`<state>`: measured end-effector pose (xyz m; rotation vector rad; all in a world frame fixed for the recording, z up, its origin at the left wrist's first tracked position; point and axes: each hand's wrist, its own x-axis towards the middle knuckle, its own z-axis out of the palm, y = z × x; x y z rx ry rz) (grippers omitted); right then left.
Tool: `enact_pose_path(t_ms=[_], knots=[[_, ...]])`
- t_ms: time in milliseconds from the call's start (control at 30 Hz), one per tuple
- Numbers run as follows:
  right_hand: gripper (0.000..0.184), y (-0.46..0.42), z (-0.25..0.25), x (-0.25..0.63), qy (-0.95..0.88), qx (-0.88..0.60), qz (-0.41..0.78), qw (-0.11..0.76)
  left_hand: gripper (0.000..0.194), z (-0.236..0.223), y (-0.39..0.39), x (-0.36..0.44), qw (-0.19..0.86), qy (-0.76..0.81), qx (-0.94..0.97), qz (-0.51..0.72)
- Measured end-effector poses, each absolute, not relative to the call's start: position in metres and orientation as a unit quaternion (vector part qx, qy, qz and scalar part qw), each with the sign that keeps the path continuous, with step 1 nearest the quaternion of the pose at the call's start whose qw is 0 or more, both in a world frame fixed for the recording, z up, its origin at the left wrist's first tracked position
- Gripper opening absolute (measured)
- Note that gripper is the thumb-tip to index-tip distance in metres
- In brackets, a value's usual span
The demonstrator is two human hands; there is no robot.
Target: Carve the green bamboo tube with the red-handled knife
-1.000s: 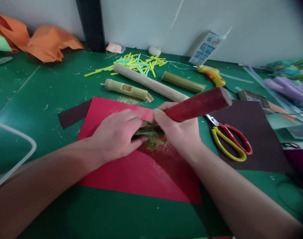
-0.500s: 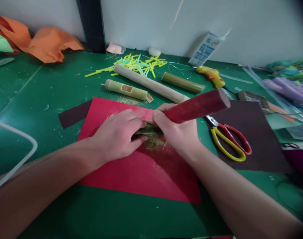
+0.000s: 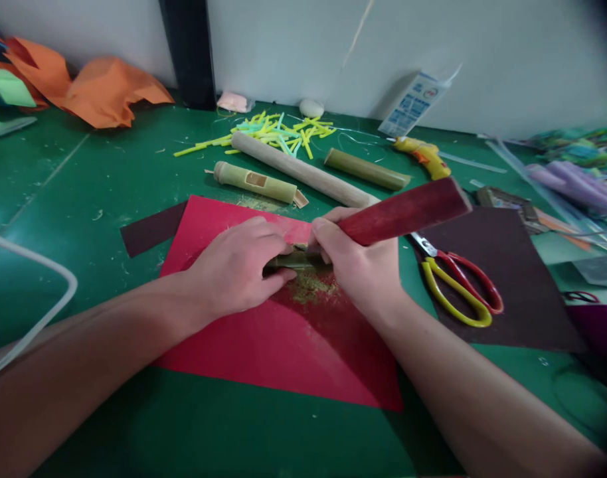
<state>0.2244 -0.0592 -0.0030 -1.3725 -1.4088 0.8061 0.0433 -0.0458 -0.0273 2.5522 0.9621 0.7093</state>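
Note:
My left hand [image 3: 241,269] is closed around a green bamboo tube [image 3: 301,259], pressing it down on a red sheet [image 3: 283,352]. My right hand [image 3: 363,262] grips a tool by its thick red handle [image 3: 408,211], which slants up to the right. The tool's working end meets the bamboo near my thumb; my fingers hide most of it, so its kind does not show. Greenish shavings [image 3: 311,287] lie scattered on the sheet just below the tube.
Behind my hands lie a notched bamboo tube [image 3: 273,186], a pale wooden rod [image 3: 303,171] and another bamboo piece [image 3: 367,169]. Red-and-yellow scissors [image 3: 457,292] rest on dark paper [image 3: 522,279] at right. A yellow glue gun [image 3: 426,156] lies farther back. A white tube [image 3: 44,265] curves in at left.
The red handle's end has swung slightly, dipping left and then moving back right. My left hand stays on the bamboo. The whole view has shifted a little.

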Motion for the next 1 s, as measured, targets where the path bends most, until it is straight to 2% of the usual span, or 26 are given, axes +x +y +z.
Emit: enact_pose_path(t_ms=[700, 1000], knots=[[0.02, -0.0588, -0.0064, 0.2216, -0.59, -0.567, 0.307, 0.486, 0.02, -0.022, -0.0497, 0.045, 0.123, 0.361, 0.9, 0.211], [0.021, -0.0571, -0.0013, 0.2172, -0.584, -0.594, 0.32, 0.452, 0.024, -0.0241, -0.0506, 0.0446, 0.1, 0.35, 0.905, 0.22]])
